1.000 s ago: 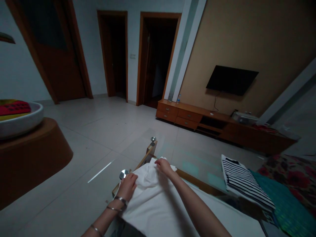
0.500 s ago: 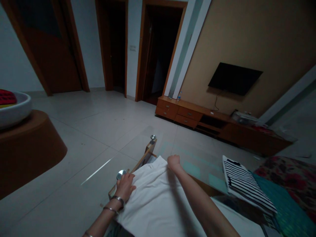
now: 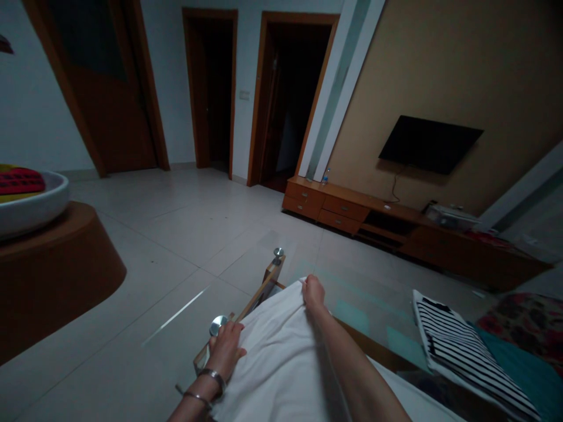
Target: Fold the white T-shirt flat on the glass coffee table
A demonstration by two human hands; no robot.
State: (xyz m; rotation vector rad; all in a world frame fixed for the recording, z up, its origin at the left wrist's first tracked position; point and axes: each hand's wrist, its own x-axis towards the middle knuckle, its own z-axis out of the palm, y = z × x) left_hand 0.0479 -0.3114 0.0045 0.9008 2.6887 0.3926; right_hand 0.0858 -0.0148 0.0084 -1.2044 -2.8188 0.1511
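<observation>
A white cloth garment (image 3: 277, 363), wrinkled, is spread over the glass-topped table in front of me. Its far corner is pinched in my right hand (image 3: 314, 293), whose fingers are closed, and the fabric is drawn taut toward it. My left hand (image 3: 226, 347), with bracelets at the wrist, lies on the garment's left edge with thumb and fingers apart. Just beyond those fingertips is a round metal fitting (image 3: 219, 325) of the table. The near part of the garment runs out of view and is partly covered by my right forearm.
On the table's right lies a folded black-and-white striped garment (image 3: 466, 346), beside teal fabric (image 3: 523, 363). A second metal fitting (image 3: 278, 252) marks the far table corner. At left, a white bowl (image 3: 57, 196) stands on a brown rounded surface (image 3: 88, 252). A low wooden cabinet (image 3: 343, 208) lines the far wall.
My right hand now has the garment's far corner in its fingers and stretches it; before, that corner stuck up left of the fist. The left hand stays on the left edge. The view has shifted slightly.
</observation>
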